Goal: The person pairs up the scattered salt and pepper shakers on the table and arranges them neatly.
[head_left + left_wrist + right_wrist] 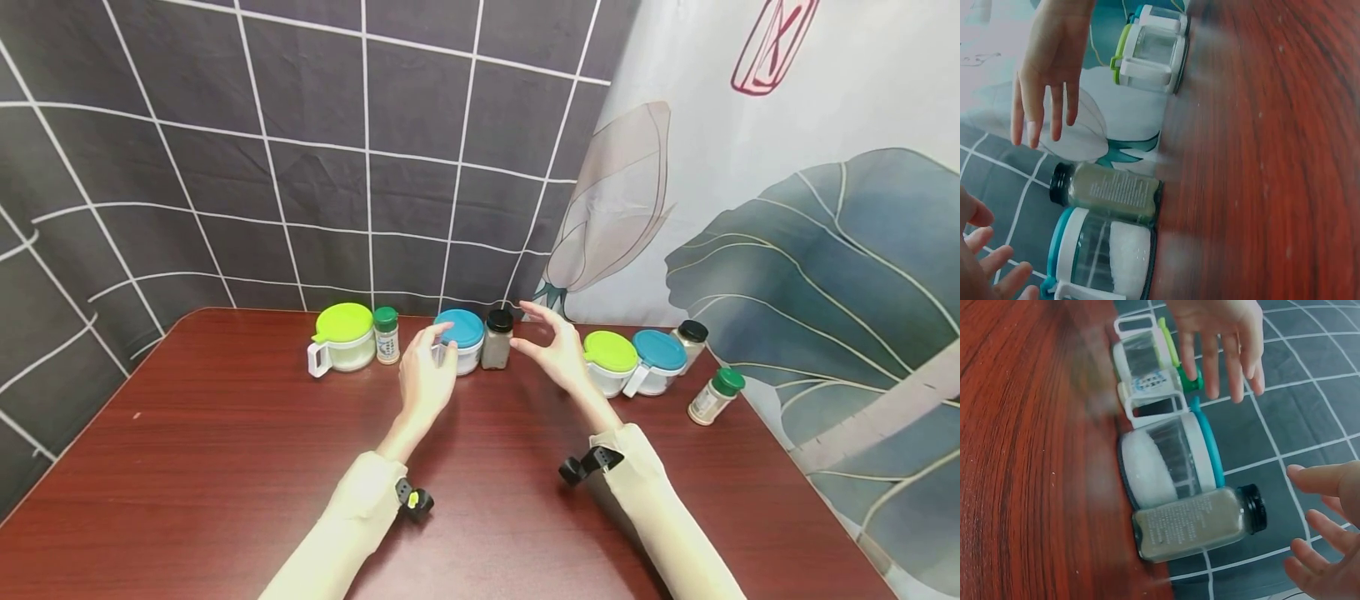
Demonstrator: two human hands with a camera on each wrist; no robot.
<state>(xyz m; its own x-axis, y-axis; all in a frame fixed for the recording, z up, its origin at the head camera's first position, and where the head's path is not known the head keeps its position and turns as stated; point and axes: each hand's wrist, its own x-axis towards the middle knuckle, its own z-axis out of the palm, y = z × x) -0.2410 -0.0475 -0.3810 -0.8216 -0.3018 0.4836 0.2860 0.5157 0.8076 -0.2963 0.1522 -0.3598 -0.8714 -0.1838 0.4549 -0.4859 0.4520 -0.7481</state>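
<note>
My left hand (426, 377) is just in front of a blue-lidded seasoning jar (462, 331), its fingers relaxed and holding nothing. In the right wrist view this jar (1169, 459) has a white handle and white grains inside. Beside it stands a black-capped glass shaker bottle (497, 342), which holds a greyish powder. To the right of that bottle, my right hand (558, 357) hovers with fingers spread, apart from it. The left wrist view shows a gap between the right hand (1054, 56) and the shaker bottle (1113, 190).
At left stand a green-lidded jar (345, 337) and a green-capped shaker (387, 335). At right are another green-lidded jar (611, 358), a blue-lidded jar (658, 358), a black-capped bottle (691, 340) and a green-capped shaker (715, 397). A hanging cloth (315, 192) backs the brown table (225, 450).
</note>
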